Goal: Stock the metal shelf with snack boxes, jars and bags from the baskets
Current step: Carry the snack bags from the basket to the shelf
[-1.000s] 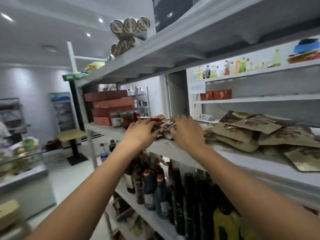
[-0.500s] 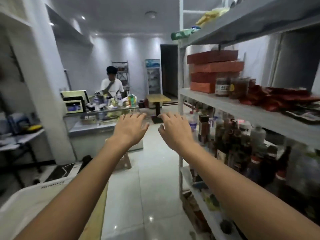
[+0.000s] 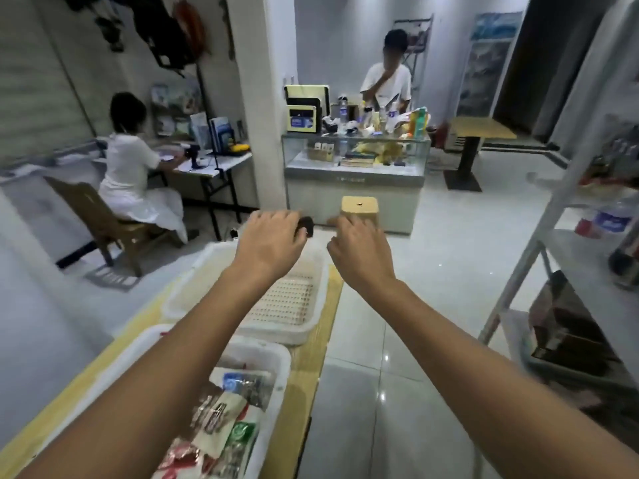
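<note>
Both my hands hover in the air, holding nothing, fingers loosely curled. My left hand (image 3: 271,243) is above the far end of a white basket (image 3: 313,326) whose perforated bottom is bare. My right hand (image 3: 361,252) hangs just right of that basket, over the floor. A nearer white basket (image 3: 276,356) under my left forearm holds several snack bags (image 3: 228,420) in red, white and green wrappers. The metal shelf (image 3: 543,236) stands at the right edge, with bottles and dark packets on its lower levels.
The baskets sit on a long wooden table (image 3: 304,385). A small wooden stool (image 3: 359,209) and a glass counter (image 3: 352,167) stand ahead, with a person behind it. Another person sits at a desk on the left. Tiled floor separates table and shelf.
My hands left the packets on the middle shelf and came away holding nothing. I turned left from the shelf, and now the baskets on the table lie below my arms.
</note>
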